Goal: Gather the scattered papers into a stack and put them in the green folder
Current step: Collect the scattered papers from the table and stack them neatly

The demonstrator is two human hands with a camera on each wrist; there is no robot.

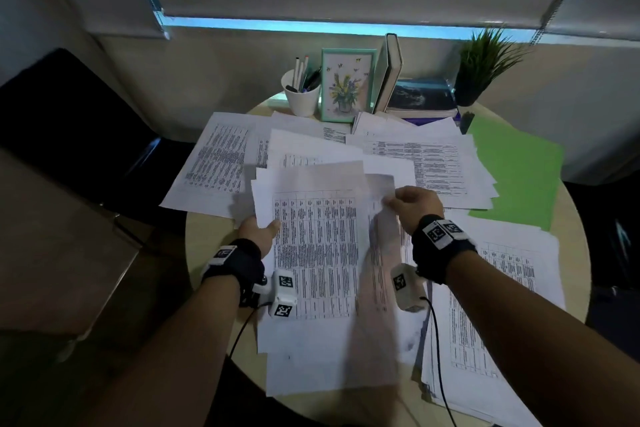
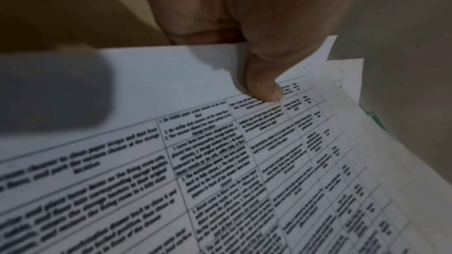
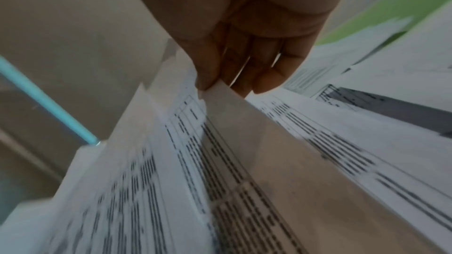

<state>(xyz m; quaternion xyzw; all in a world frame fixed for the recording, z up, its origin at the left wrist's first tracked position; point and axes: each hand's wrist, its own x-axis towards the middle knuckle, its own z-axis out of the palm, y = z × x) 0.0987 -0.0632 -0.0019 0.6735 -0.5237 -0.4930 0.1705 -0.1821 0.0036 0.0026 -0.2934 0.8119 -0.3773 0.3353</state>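
Observation:
My left hand (image 1: 258,227) grips a small stack of printed sheets (image 1: 311,246) by its left edge, lifted above the round table; in the left wrist view the thumb (image 2: 266,86) presses on the top sheet (image 2: 220,161). My right hand (image 1: 412,201) pinches the top edge of one tilted, blurred sheet (image 1: 379,274) beside that stack; the right wrist view shows thumb and fingers (image 3: 215,69) closed on that sheet (image 3: 281,171). More printed papers (image 1: 422,163) lie scattered over the table. The green folder (image 1: 516,173) lies flat at the right, partly under papers, and its corner (image 3: 381,7) shows in the right wrist view.
At the table's back stand a white pen cup (image 1: 300,94), a framed flower picture (image 1: 347,85), upright and stacked books (image 1: 415,97) and a potted plant (image 1: 481,69). A dark chair (image 1: 69,114) is at the left. Loose sheets (image 1: 495,305) overhang the table's near right edge.

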